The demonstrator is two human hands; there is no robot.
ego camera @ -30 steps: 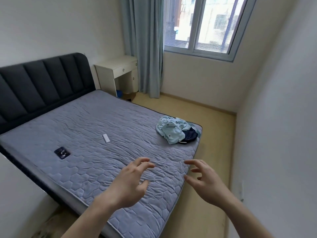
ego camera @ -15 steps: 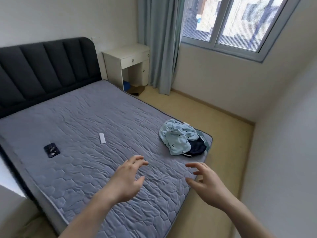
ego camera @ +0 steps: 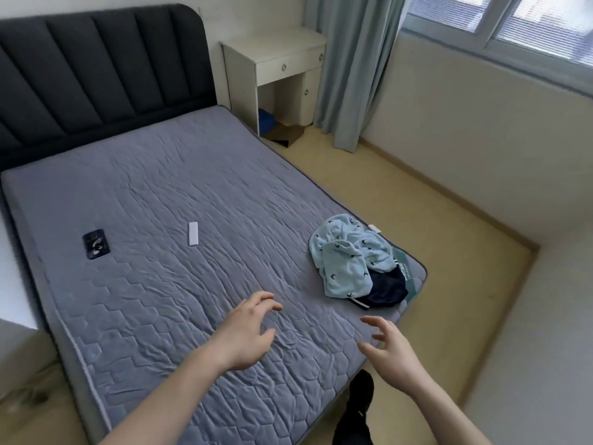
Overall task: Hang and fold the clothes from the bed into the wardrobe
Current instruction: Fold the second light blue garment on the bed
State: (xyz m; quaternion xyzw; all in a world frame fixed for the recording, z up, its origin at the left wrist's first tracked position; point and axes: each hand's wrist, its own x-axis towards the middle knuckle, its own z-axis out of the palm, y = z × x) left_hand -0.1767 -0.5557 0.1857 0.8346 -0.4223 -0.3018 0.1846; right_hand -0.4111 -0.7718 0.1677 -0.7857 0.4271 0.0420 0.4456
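While both hands hover empty over the bed (ego camera: 179, 194), the left hand (ego camera: 247, 335) and right hand (ego camera: 390, 350) spread with curled fingers, the crumpled clothes (ego camera: 349, 258) lie near the mattress's far corner, just beyond them.

Soft daylight from the window (ego camera: 500, 24) at upper right fills the room evenly, leaving the walls pale and the grey bed (ego camera: 192, 220) free of glare. Shadows are faint, deepening only under the white desk (ego camera: 272, 59) and along the dark headboard (ego camera: 96, 69). Wide-angle distortion bends the walls and floor lines toward the frame edges. Fine detail looks slightly smeared throughout, possibly from motion or compression, most noticeably at lower left.
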